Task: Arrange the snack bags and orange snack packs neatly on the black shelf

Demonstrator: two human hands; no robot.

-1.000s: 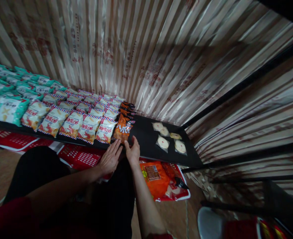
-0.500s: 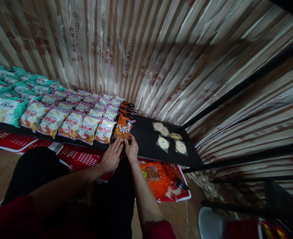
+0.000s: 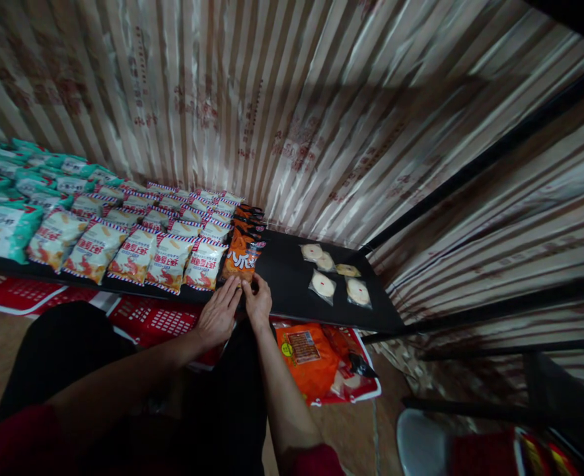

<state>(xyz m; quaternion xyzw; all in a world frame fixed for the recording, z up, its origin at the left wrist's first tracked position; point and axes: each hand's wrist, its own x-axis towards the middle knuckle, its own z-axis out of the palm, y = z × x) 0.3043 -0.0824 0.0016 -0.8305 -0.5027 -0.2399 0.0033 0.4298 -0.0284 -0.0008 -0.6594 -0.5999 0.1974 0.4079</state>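
An orange snack bag (image 3: 241,256) stands at the front of a short row of orange bags on the black shelf (image 3: 292,264). Both my hands touch its lower edge. My left hand (image 3: 219,312) lies at the bottom left corner, fingers stretched and side by side. At the bottom right, my right hand (image 3: 257,299) pinches the bag's edge between thumb and fingers. Directly left of it are rows of white bags with striped edges (image 3: 205,263), and farther left are teal bags (image 3: 7,228).
Several round, clear-wrapped discs (image 3: 322,285) lie on the shelf's right part. Beneath the shelf are red baskets (image 3: 156,318), one holding a large orange package (image 3: 306,354). Striped curtain (image 3: 292,119) hangs behind. Black bars (image 3: 480,162) slant at right, above a pale stool (image 3: 423,443).
The view has shifted slightly, moving the bags a little left and down in the picture. Both hands remain at the orange bag's lower edge, with the right thumb and fingers slightly rearranged.
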